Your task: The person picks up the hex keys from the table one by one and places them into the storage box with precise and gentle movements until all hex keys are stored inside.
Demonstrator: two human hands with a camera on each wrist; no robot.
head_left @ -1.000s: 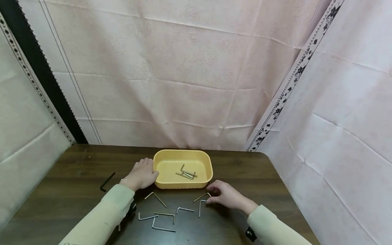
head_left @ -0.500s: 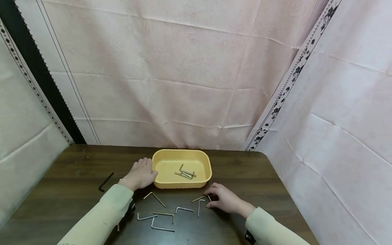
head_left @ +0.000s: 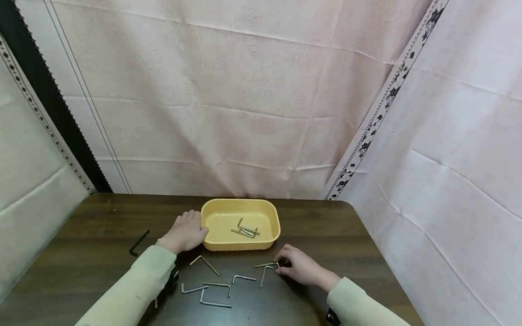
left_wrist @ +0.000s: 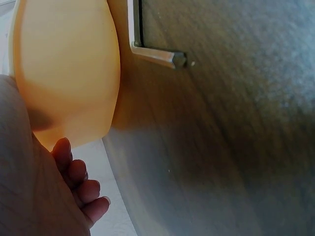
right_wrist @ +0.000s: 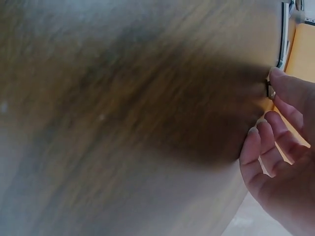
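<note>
A brown table [head_left: 322,226] is topped by a yellow tray [head_left: 240,247], set near its far edge. A black key [head_left: 140,241] is laid to the left; gold keys [head_left: 216,284] and silver keys [head_left: 216,304] are scattered before the tray.

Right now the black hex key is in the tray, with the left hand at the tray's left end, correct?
No, the head view shows the black hex key on the table, outside the yellow tray. The left hand is at the tray's left end.
</note>
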